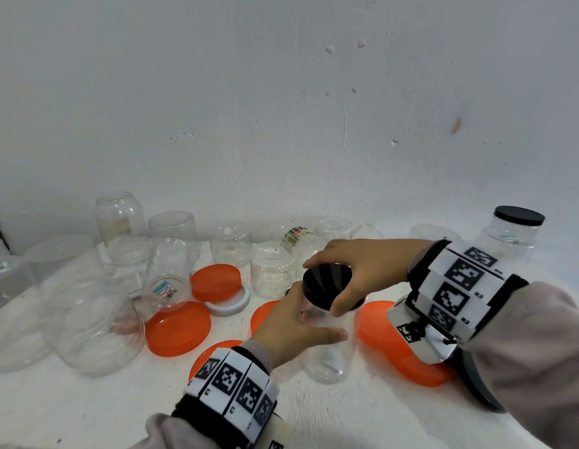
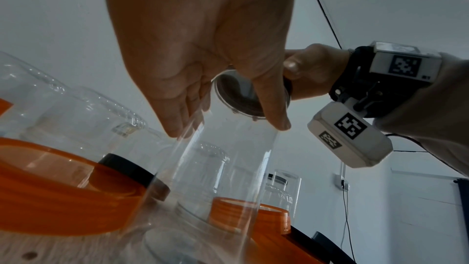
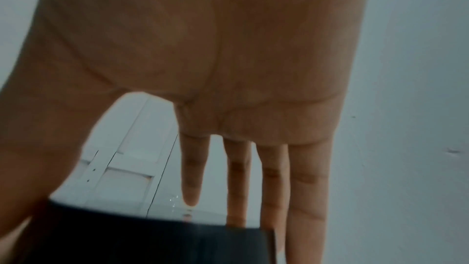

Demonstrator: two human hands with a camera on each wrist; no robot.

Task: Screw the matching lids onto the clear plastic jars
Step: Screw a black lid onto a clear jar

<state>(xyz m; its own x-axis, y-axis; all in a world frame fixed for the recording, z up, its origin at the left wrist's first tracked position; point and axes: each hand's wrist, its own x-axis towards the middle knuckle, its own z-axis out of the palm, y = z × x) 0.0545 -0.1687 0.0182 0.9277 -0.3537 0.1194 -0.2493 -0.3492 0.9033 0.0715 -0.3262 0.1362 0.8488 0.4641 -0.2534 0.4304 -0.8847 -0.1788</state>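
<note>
A small clear plastic jar point(image 1: 327, 361) stands upright on the white table, near the middle front. My left hand point(image 1: 294, 325) grips its upper part, thumb on the near side and fingers round the far side. My right hand point(image 1: 356, 273) holds a black lid point(image 1: 327, 286) from above on the jar's mouth, thumb in front. From below, in the left wrist view, the jar point(image 2: 223, 168) rises to the lid point(image 2: 241, 95) between my left hand point(image 2: 203, 47) and right hand point(image 2: 312, 71). The right wrist view shows my right hand point(image 3: 203, 67) over the lid's dark edge point(image 3: 152, 238).
Several clear jars point(image 1: 272, 270) stand upside down along the wall, with bigger ones point(image 1: 97, 319) at the left. Orange lids point(image 1: 178, 328) point(image 1: 408, 348) and a white lid point(image 1: 231, 304) lie around the held jar. A jar with a black lid point(image 1: 514, 231) stands at the back right.
</note>
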